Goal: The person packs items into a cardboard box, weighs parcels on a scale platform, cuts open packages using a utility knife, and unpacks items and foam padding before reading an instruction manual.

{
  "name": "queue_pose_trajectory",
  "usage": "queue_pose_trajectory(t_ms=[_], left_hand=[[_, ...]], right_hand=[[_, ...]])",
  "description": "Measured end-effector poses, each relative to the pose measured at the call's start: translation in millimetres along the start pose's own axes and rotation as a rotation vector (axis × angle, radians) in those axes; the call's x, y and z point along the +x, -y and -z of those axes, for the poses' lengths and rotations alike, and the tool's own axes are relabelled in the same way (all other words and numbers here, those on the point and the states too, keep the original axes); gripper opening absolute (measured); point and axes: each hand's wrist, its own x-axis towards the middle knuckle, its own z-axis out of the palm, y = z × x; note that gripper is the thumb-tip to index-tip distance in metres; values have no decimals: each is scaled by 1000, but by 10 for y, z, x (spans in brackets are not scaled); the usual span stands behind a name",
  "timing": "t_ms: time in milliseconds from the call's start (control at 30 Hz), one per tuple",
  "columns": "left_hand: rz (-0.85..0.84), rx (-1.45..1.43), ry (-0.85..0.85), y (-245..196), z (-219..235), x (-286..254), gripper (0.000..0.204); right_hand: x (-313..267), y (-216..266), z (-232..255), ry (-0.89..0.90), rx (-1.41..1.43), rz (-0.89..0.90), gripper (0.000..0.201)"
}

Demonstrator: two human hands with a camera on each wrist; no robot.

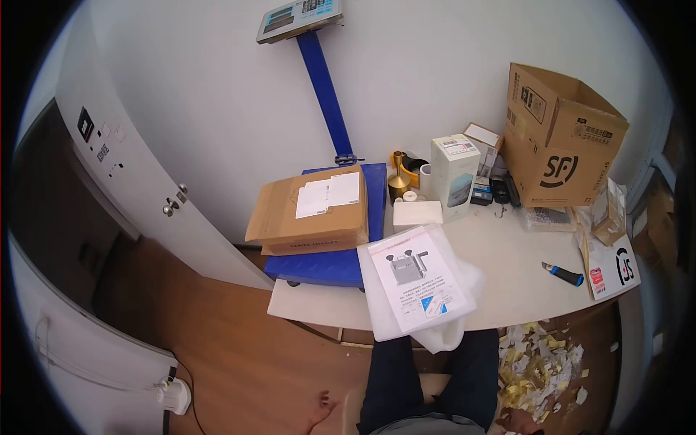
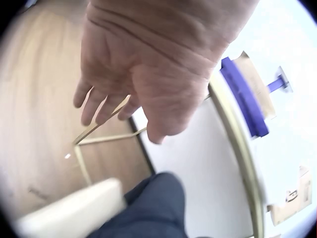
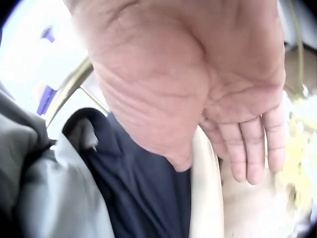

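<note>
My left hand [image 1: 322,407] hangs beside the seat at the bottom of the head view, holding nothing. Its fingers are loosely bent in the left wrist view, where the palm [image 2: 148,64] shows. On the other side of my lap, my right hand [image 1: 520,420] hangs low at the frame's bottom edge. The right wrist view shows its palm [image 3: 198,74] bare and its fingers nearly straight. Nearest in front, a white foam-wrapped package [image 1: 377,304] lies at the table's front edge. A printed sheet [image 1: 417,279] picturing a metal device with a crank lies on it.
A cardboard box [image 1: 279,210] sits on a blue platform scale [image 1: 319,272]. A blue-black utility knife [image 1: 564,273] lies on the table [image 1: 515,297] at right. Behind stand a tall white box [image 1: 455,177] and a large open carton [image 1: 558,138]. Paper scraps [image 1: 540,366] cover the floor at right.
</note>
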Motion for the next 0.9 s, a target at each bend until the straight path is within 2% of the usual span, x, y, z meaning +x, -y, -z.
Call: queue_pose_trajectory(t_ms=[33,67,100,133,167,233,300,367,400,467,533,567,600,633,667,800,867,900], left_hand=[[-149,-112,-295,-292,369,-60,63],[-107,-169,-459,-731,774,-190,60],[-210,-138,-614,-1003,1105,-224,55],[-288,-279,-704,-1332,1400,-290,51],[-357,-317,-787,-1561,1619,-258,44],[-498,-459,-817,-2133,1911,-311,41],[-624,-467,-739,-2464,1999,-182,43],[-638,-588,-531,-2913,1821,-167,55],[-610,-659,-426,-3056,1643,-82,62],[-537,-775,-194,-3256,1257,85,72],[-481,-887,41,-3529,999,31,72],[-467,-953,146,-3681,926,-31,69],[-467,-945,146,-3758,873,-49,69],[-422,-898,46,-3830,827,-51,64],[-372,-850,-55,-3860,805,-54,60],[-372,-947,-75,-3767,756,54,53],[-371,-902,-102,-3691,742,126,50],[-374,-871,-130,-3642,718,163,47]], right_hand=[[-205,307,356,-135,-13,-40,56],[-154,126,423,-328,-44,179,51],[-250,451,774,-405,135,161,43],[-410,780,1032,-641,252,284,34],[-623,1135,1321,-728,352,308,35],[-649,1575,1660,-906,556,472,35],[-592,1988,1927,-999,651,626,47],[-444,2377,2098,-1015,687,634,64],[-366,2566,2153,-1007,729,633,69],[-186,2891,2214,-831,829,655,76],[113,3098,2163,-797,621,584,76],[154,3128,2106,-798,630,584,76],[165,3165,2052,-893,582,620,74],[189,3172,2035,-989,527,657,72],[231,3152,2034,-987,529,657,72],[399,3026,2059,-936,800,670,64],[446,3013,2040,-925,903,655,61],[471,2997,2003,-889,948,706,59]])
